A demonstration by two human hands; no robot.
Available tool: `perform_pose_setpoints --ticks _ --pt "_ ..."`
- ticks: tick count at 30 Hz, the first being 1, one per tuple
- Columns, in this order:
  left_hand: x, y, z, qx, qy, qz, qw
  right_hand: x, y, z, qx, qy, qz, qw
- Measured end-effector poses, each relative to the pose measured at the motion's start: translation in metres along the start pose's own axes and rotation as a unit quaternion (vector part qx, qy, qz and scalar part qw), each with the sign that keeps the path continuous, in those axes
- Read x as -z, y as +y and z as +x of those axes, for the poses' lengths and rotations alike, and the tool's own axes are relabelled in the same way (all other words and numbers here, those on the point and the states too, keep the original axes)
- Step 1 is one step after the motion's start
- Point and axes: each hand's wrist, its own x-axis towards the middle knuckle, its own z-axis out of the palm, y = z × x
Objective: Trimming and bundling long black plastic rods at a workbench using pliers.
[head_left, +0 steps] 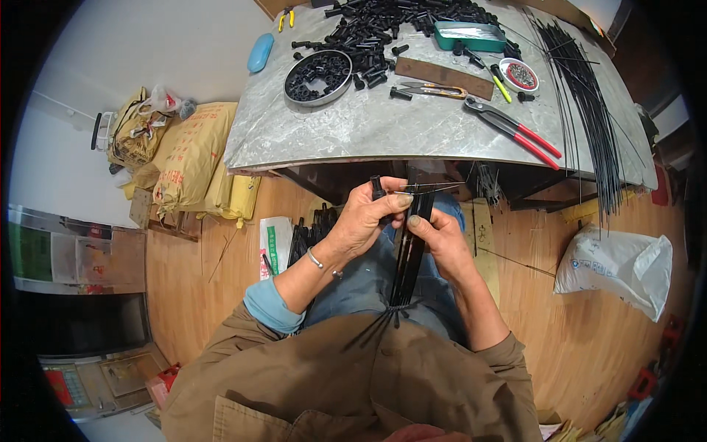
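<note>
My left hand (368, 215) is closed, with a small black bolt-like plastic piece (378, 187) standing up between the fingers. Thin wire-like strands (440, 186) stick out to the right from near its fingertips. Just beside it, my right hand (448, 247) closes around a long, dark, narrow bundle (409, 269) that stands between my knees. The bundle's lower end rests against my lap, where several black strands (372, 329) fan out. The fingers partly hide its upper part, so I cannot tell how the wires and the bundle join.
On the grey table lie a heap of black bolt-like pieces (368, 33), a round bowl (319, 101), scissors (434, 90), red-handled cutters (515, 132), a green box (469, 37) and long black rods (585, 110). Sacks (193, 151) stand left; a white bag (611, 272) sits right.
</note>
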Motion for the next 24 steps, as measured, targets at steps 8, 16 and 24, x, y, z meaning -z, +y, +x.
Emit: perform_pose_setpoints --ticks 8,16,24 --pt "0.004 0.001 -0.003 0.001 -0.024 -0.041 0.999 -0.003 0.001 0.0 -0.064 -0.012 0.071 0.995" --pt "-0.003 0.003 -0.01 -0.016 -0.013 0.01 1.0 -0.002 -0.012 -0.004 -0.141 -0.034 0.076 0.987" --pt "-0.001 0.003 -0.01 -0.036 -0.036 0.026 0.998 -0.002 -0.012 -0.008 -0.152 -0.032 0.054 0.986"
